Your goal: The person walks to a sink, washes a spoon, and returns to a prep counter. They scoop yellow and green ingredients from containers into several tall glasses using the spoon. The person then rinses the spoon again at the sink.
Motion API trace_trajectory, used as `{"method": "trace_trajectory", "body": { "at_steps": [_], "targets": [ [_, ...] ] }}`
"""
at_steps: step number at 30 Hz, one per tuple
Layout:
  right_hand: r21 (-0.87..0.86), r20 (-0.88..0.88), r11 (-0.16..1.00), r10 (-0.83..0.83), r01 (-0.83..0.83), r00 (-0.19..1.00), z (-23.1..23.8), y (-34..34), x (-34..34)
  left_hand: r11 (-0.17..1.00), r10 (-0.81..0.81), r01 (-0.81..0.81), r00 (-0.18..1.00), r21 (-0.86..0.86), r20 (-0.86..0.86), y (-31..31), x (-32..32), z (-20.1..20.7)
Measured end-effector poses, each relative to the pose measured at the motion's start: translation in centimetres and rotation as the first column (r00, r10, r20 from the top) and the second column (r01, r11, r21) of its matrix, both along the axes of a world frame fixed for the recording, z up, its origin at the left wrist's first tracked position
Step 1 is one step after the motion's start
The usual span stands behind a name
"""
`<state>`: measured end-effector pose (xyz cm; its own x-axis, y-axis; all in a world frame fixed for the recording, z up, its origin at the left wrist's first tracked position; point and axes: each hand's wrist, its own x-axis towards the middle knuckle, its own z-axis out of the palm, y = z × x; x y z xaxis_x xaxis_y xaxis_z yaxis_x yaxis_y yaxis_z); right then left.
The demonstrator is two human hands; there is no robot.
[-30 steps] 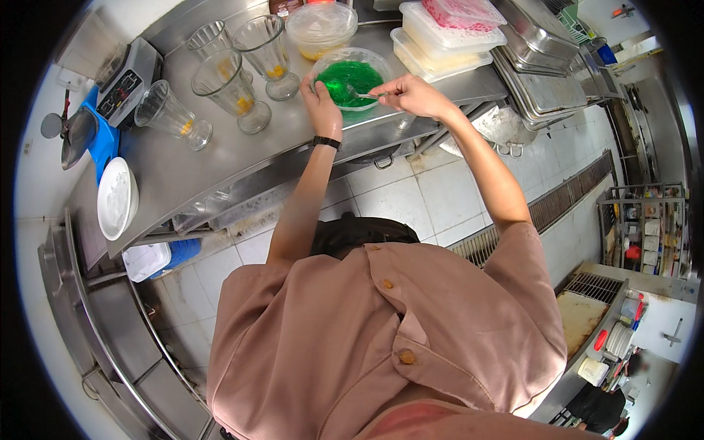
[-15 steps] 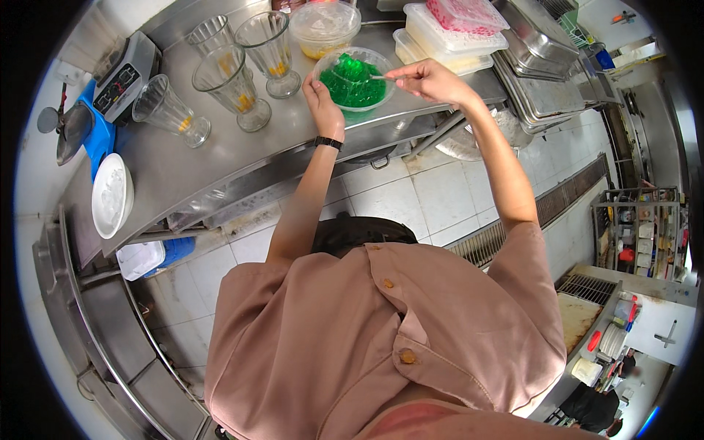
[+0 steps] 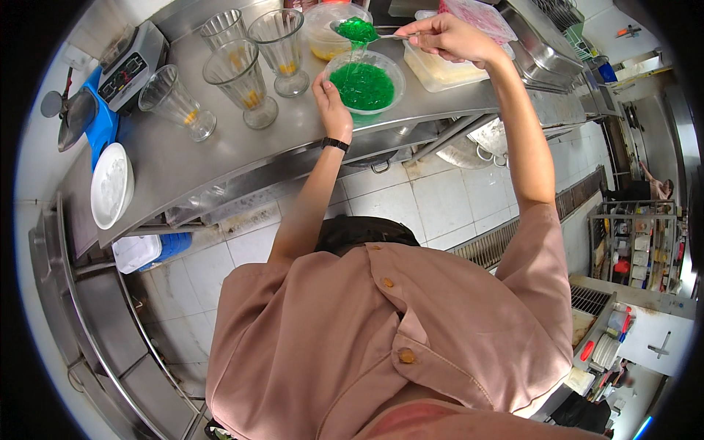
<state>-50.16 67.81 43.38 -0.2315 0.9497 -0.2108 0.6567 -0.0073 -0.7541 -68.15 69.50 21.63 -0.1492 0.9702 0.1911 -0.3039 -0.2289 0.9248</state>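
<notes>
My left hand (image 3: pixel 334 106) is wrapped round the left side of a clear plastic bowl (image 3: pixel 399 86) of shredded green jelly (image 3: pixel 361 88), which stands near the counter's front edge. Above the bowl, my right hand (image 3: pixel 453 38) pinches the handle of a metal spoon (image 3: pixel 390 36). A heap of green jelly (image 3: pixel 356 29) sits on the spoon, with strands hanging from it toward the bowl. To the left stand several tall footed glasses, among them a front glass (image 3: pixel 236 81) and a tilted-looking one (image 3: pixel 174 101), with small yellow pieces at the bottom.
Behind the bowl is a tub with yellow contents (image 3: pixel 317 33). A container of pale contents (image 3: pixel 440 67) and one with pink contents (image 3: pixel 484 18) stand right, beside metal pans (image 3: pixel 539 45). Far left are a scale (image 3: pixel 133 72) and a white bowl (image 3: pixel 127 163). Another person (image 3: pixel 653 187) is far right.
My right hand has risen up and to the right, lifting the spoon with green jelly out of the bowl. The left hand stays on the bowl. A person has come into view far right.
</notes>
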Motion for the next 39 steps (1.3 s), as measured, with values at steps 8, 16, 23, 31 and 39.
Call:
{"method": "trace_trajectory", "body": {
  "at_steps": [8, 16, 23, 31, 39],
  "targets": [
    [-0.074, 0.017, 0.994, -0.077, 0.078, 0.997, -2.9, -0.9, 0.9, 1.000, 0.001, -0.001, 1.000, 0.018, 0.014, 0.1, 0.2, -0.1],
    [0.067, 0.122, 0.994, -0.092, 0.084, 0.988, -2.2, -1.1, 2.7, 1.000, 0.011, -0.011, 1.000, 0.014, -0.029, 0.0, 0.1, 0.1],
    [0.122, 0.123, 0.987, -0.122, 0.107, 0.985, 3.3, -1.3, 2.9, 1.000, 0.001, 0.000, 1.000, 0.024, -0.014, -0.2, 0.1, 0.3],
    [0.115, 0.117, 0.990, -0.099, 0.085, 0.988, 3.3, -2.0, 2.1, 0.999, -0.015, 0.015, 1.000, 0.044, 0.011, 0.3, 0.1, -0.4],
    [0.135, -0.006, 0.986, -0.101, 0.101, 0.995, 5.3, -2.1, 2.6, 0.997, -0.005, 0.006, 1.000, 0.077, -0.008, 0.3, 0.1, -0.4]
  ]
}}
